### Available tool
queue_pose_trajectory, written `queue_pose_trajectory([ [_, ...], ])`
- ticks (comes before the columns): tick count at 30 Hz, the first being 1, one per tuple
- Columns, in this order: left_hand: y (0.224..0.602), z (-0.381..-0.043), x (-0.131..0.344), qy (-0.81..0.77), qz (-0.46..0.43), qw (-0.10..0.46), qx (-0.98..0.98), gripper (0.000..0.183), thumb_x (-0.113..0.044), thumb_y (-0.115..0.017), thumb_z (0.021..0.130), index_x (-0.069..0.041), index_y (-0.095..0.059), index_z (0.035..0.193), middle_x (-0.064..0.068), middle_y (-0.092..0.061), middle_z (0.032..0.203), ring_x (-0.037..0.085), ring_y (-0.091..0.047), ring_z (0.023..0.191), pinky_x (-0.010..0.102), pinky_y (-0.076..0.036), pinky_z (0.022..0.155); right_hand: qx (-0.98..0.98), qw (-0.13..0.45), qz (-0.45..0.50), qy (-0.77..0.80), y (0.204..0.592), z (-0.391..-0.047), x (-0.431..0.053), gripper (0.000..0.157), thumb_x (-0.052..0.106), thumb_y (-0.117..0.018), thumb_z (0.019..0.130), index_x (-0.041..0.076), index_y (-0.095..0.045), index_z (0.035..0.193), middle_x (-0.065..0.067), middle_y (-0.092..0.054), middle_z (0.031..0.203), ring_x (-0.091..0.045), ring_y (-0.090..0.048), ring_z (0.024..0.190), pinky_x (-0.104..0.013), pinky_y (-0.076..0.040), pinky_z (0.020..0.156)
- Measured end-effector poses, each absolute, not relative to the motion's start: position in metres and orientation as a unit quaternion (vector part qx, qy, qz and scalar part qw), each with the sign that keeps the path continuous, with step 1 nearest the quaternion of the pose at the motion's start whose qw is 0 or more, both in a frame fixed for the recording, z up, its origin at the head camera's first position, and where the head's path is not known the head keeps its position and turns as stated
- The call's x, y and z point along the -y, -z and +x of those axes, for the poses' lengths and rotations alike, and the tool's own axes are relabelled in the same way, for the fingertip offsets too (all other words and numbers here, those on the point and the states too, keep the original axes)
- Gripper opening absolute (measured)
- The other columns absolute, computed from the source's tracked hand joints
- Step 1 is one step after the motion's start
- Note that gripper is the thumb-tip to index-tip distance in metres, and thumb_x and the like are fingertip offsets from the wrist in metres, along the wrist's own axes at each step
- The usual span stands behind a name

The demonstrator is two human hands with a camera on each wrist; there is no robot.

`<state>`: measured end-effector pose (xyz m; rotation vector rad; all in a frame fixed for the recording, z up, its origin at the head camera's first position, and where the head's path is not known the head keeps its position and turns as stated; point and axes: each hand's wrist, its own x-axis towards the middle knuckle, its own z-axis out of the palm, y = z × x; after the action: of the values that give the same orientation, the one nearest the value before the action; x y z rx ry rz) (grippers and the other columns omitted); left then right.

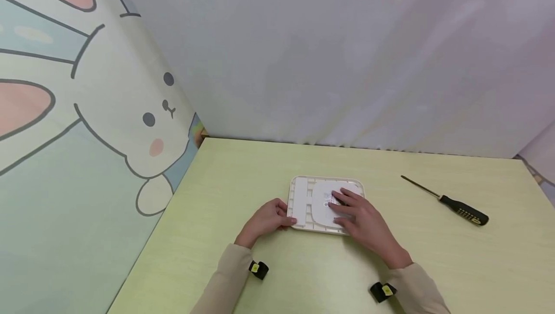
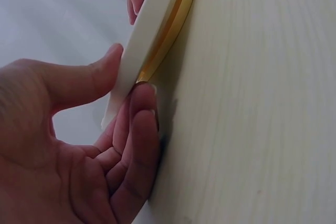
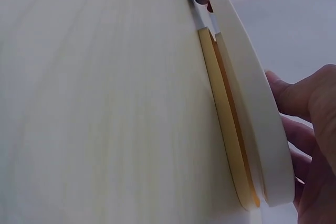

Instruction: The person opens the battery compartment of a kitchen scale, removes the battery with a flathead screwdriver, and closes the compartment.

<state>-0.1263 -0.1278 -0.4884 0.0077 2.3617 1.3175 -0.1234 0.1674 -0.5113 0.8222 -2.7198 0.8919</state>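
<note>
A white plastic device (image 1: 300, 201) with rounded corners and a ribbed face lies on the table, ribbed face up. It carries a long strip at the left and a raised rounded panel (image 1: 320, 208) with small print. My left hand (image 1: 270, 216) pinches its near left corner, thumb on top and fingers curled beneath, as the left wrist view shows. My right hand (image 1: 366, 222) rests on the rounded panel with fingers spread. Below the white body, a gold-coloured rim (image 3: 223, 103) shows in the right wrist view. The device's underside is hidden.
To the right lies a screwdriver (image 1: 459, 209) with a black and yellow handle, its tip pointing to the back left. The pale table (image 1: 234, 174) meets a light curtain (image 1: 325, 63) at the back. A rabbit-patterned wall covering (image 1: 117, 97) stands at the left.
</note>
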Motion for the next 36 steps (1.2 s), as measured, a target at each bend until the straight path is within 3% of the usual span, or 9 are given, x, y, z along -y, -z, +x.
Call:
queue_pose_trajectory([
  [9, 0.492, -0.127, 0.129, -0.475, 0.007, 0.213, -0.854, 0.036, -0.02, -0.083, 0.09, -0.001, -0.061, 0.111, 0.004, -0.069, 0.079, 0.012, -0.062, 0.067, 0.025, -0.048, 0.067, 0.916, 0.106, 0.273, -0.272, 0.511, -0.121, -0.163, 0.044, 0.013, -0.085, 0.088, 0.01, -0.075, 0.131, -0.01, -0.066, 0.146, -0.038, -0.055, 0.143, -0.056, -0.05, 0.109],
  [24, 0.491, -0.126, 0.128, -0.473, 0.005, 0.21, -0.855, 0.036, -0.019, -0.083, 0.089, -0.001, -0.061, 0.111, 0.004, -0.07, 0.08, 0.012, -0.063, 0.068, 0.025, -0.049, 0.067, 0.903, 0.209, 0.32, -0.197, 0.514, -0.119, -0.158, 0.037, 0.006, -0.086, 0.08, 0.002, -0.08, 0.117, -0.017, -0.075, 0.131, -0.038, -0.07, 0.125, -0.052, -0.054, 0.105],
  [36, 0.492, -0.127, 0.129, -0.474, 0.005, 0.211, -0.855, 0.037, -0.02, -0.084, 0.089, -0.002, -0.061, 0.111, 0.004, -0.07, 0.08, 0.013, -0.063, 0.068, 0.026, -0.049, 0.068, 0.898, 0.237, 0.337, -0.157, 0.515, -0.119, -0.155, 0.037, 0.008, -0.085, 0.081, 0.0, -0.079, 0.117, -0.019, -0.076, 0.127, -0.037, -0.073, 0.12, -0.051, -0.057, 0.102],
])
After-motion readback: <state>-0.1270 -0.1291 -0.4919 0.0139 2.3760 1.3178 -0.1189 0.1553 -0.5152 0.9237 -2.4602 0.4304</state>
